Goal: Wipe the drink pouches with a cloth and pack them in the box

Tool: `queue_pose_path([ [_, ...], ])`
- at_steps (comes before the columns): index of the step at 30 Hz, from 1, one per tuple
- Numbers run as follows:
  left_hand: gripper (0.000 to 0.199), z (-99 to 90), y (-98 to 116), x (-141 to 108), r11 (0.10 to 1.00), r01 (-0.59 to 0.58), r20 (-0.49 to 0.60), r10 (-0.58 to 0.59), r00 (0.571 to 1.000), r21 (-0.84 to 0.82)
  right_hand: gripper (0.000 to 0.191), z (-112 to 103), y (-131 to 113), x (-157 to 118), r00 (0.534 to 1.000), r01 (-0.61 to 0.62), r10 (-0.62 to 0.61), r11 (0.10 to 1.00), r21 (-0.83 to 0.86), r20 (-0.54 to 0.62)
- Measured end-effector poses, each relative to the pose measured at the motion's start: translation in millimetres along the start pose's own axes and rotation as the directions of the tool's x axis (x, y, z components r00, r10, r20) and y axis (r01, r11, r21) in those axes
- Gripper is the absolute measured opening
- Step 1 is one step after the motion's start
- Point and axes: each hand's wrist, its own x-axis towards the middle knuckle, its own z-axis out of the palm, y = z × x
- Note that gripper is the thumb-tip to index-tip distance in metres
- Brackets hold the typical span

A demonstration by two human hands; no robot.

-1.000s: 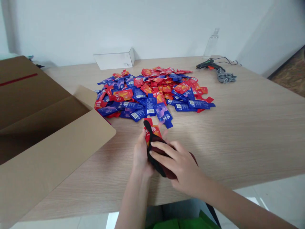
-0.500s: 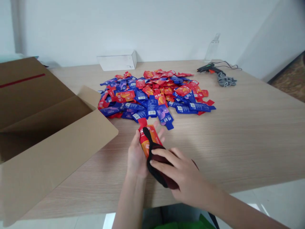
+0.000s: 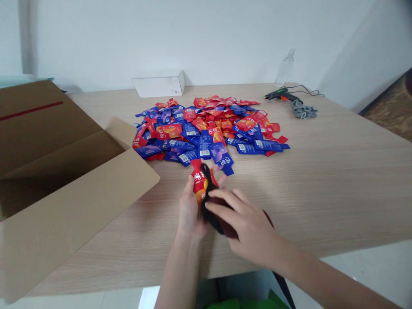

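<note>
Near the front of the wooden table, a red and orange packet [image 3: 200, 185] lies in my left hand [image 3: 190, 212], whose palm faces up with the fingers partly behind the packet. My right hand [image 3: 249, 223] grips a black and dark maroon cloth item [image 3: 225, 212], its fingertips pressing on the black edge. The cloth item covers the lower part of the packet. Just beyond my hands, a pile of red and blue packets [image 3: 206, 126] spreads over the table, with a blue packet [image 3: 222, 155] at its front edge.
An open cardboard box [image 3: 86, 201] takes up the left side. A white box [image 3: 158, 86] and a clear bottle [image 3: 285, 68] stand by the wall. At the back right lie a black glue gun [image 3: 283, 93] and a grey bundle [image 3: 303, 110].
Both hands, with the packet and the cloth item, have shifted slightly right and away from me. The cloth item now covers more of the packet.
</note>
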Motion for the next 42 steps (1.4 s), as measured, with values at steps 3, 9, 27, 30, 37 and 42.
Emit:
queue_pose_path([
  [3, 0.043, 6.6, -5.6, -2.3, 0.999, -0.009, -0.014, 0.009, 1.0, -0.031, 0.06, -7.8, 9.2, 16.8, 0.994, -0.049, 0.044, 0.998, -0.048, -0.103],
  [9, 0.04, 3.2, 4.4, 1.7, 0.98, -0.186, -0.082, 0.191, 0.978, 0.065, 0.053, 0.9, 1.6, -5.5, 0.99, -0.135, 0.122, 0.958, 0.253, 0.066],
  [27, 0.039, -12.7, 6.1, -12.0, 0.933, -0.014, 0.119, -0.03, 0.992, 0.359, 0.028, -11.0, 23.3, -3.6, 0.941, -0.301, 0.3, 0.543, 0.784, 0.153],
  [30, 0.051, -17.3, 9.2, -13.4, 0.936, -0.101, 0.13, 0.06, 0.99, 0.338, 0.028, -28.4, 30.5, -1.5, 0.901, -0.348, 0.433, 0.767, 0.539, -0.035],
  [37, 0.026, -11.9, -11.3, 0.6, 0.985, -0.064, 0.02, 0.062, 0.998, 0.158, 0.04, -12.3, 25.7, 49.7, 0.929, 0.031, 0.001, 0.996, 0.081, -0.369],
  [42, 0.038, -9.5, -11.3, 10.6, 0.99, -0.129, -0.036, 0.131, 0.991, 0.054, 0.061, 26.0, 10.1, 48.9, 0.981, 0.003, 0.02, 0.994, 0.114, -0.195],
])
